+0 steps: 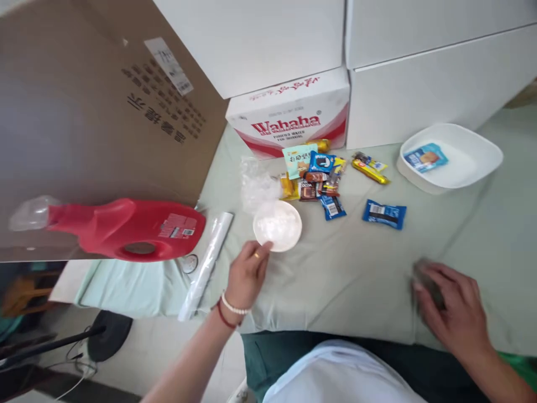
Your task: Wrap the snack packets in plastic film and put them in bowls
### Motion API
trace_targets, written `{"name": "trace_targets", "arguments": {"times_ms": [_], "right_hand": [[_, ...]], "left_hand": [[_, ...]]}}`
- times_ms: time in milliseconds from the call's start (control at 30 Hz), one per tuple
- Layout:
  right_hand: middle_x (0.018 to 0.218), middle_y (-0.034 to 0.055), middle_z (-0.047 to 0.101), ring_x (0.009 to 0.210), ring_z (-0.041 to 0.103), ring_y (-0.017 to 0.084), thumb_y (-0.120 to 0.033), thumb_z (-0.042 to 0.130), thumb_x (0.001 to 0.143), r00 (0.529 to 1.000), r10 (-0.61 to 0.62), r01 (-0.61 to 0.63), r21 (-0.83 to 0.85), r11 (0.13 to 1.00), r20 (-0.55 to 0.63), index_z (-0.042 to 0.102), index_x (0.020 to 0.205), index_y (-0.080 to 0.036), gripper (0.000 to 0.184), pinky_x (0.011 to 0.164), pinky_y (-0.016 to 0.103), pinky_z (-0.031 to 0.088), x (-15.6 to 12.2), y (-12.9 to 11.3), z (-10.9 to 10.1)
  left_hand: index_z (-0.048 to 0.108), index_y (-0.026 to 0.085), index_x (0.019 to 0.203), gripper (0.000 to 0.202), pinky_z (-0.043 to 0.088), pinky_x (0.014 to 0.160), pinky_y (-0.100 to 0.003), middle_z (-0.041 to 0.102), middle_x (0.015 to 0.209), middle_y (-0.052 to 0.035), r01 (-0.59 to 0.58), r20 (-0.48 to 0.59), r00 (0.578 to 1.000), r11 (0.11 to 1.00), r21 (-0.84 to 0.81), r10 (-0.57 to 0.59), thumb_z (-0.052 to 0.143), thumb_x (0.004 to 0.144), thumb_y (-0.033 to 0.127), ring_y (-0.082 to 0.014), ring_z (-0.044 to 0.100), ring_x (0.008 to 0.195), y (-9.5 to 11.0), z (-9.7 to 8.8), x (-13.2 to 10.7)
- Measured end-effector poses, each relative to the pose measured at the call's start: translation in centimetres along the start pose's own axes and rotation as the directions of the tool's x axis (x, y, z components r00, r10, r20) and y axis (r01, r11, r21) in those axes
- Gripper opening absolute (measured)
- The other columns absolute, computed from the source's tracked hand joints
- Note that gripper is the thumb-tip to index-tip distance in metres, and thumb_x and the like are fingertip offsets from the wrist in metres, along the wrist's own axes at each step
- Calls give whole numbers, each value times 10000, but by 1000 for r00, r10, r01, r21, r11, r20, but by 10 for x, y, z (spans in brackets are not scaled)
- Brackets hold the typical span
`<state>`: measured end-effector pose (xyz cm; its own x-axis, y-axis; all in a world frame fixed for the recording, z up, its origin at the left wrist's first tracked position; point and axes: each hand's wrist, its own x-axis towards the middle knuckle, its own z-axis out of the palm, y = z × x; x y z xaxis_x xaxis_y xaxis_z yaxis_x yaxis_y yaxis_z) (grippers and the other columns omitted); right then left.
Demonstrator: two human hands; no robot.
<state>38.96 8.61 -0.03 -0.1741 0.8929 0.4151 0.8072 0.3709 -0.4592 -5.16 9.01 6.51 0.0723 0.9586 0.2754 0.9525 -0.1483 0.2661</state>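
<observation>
My left hand (247, 274) pinches the near rim of a small white bowl (277, 225) on the pale green cloth. My right hand (448, 305) lies on the cloth at the right with its fingers curled over a dark, blurred thing I cannot make out. Beyond the bowl lies a heap of several small snack packets (315, 176). A blue packet (384, 214) sits apart to the right of the heap. A yellow wrapped bar (370, 170) lies further back. A white square tray (451, 158) at the back right holds one light blue packet (425, 157).
A red detergent jug (126, 228) lies on its side at the left, before a big cardboard sheet (96, 112). A roll of clear film (206, 264) lies beside it. A Wahaha carton (293, 115) and white cabinets stand behind. A crumpled clear bag (257, 184) lies by the bowl.
</observation>
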Motion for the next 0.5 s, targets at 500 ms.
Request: {"name": "trace_targets", "arguments": {"times_ms": [500], "right_hand": [[1412,286,616,1221,658,376,-196,670,927,589,-184,352,-45,935,787,528,1487,-72,591,877,420,592,119,-163,27]], "left_hand": [[577,262,1418,419,593,767,-281,684,1019,-64,-15,12,1000,955,-296,19,492,1017,176,-166,717,874,110,37,-66]]}}
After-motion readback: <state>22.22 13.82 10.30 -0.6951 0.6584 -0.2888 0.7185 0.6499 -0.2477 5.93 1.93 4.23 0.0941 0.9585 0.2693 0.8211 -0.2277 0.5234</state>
